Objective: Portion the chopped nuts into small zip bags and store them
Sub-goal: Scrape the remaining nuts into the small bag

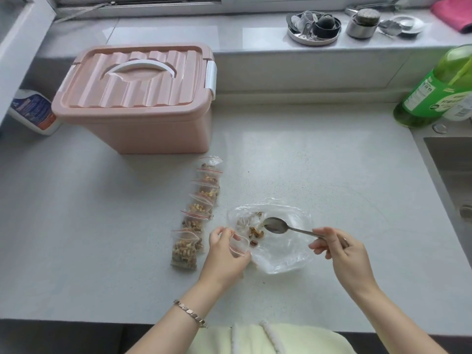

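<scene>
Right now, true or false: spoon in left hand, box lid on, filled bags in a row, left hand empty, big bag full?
The spoon is in the left hand: false, the right hand holds it.
The pink storage box has its lid on: true.
Filled zip bags lie in a row left of the large clear bag: true.
The left hand is empty: false, it holds a small zip bag.
The large clear bag is full: false, it holds only a few nuts.

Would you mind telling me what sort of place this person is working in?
Most likely a home kitchen: a pale countertop with a sink at its right edge, a green bottle beside it, and steel dishes on the ledge.
</scene>
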`<action>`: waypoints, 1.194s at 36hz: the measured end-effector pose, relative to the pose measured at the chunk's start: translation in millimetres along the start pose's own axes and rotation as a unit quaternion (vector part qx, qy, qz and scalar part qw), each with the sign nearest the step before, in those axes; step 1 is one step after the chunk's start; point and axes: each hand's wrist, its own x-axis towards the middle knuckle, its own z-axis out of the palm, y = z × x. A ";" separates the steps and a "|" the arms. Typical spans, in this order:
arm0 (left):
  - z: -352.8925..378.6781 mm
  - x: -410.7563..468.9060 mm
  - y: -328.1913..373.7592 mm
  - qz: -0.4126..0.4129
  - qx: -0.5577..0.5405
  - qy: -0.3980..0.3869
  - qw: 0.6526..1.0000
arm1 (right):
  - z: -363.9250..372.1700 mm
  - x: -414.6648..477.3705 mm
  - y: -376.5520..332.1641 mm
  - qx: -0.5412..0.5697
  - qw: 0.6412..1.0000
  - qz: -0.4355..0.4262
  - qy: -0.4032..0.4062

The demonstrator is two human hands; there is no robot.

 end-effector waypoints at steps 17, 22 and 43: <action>0.9 7.7 3.4 -0.030 -0.211 -0.084 0.973 | 36.8 -14.7 29.5 0.101 0.987 0.126 -0.003; 2.1 8.8 6.4 -0.019 -0.255 -0.095 0.962 | 36.1 -13.1 31.8 0.122 0.980 0.160 -0.006; -10.7 12.6 10.1 -0.010 -0.133 -0.021 0.991 | -3.5 3.5 26.3 0.224 0.942 0.250 -0.027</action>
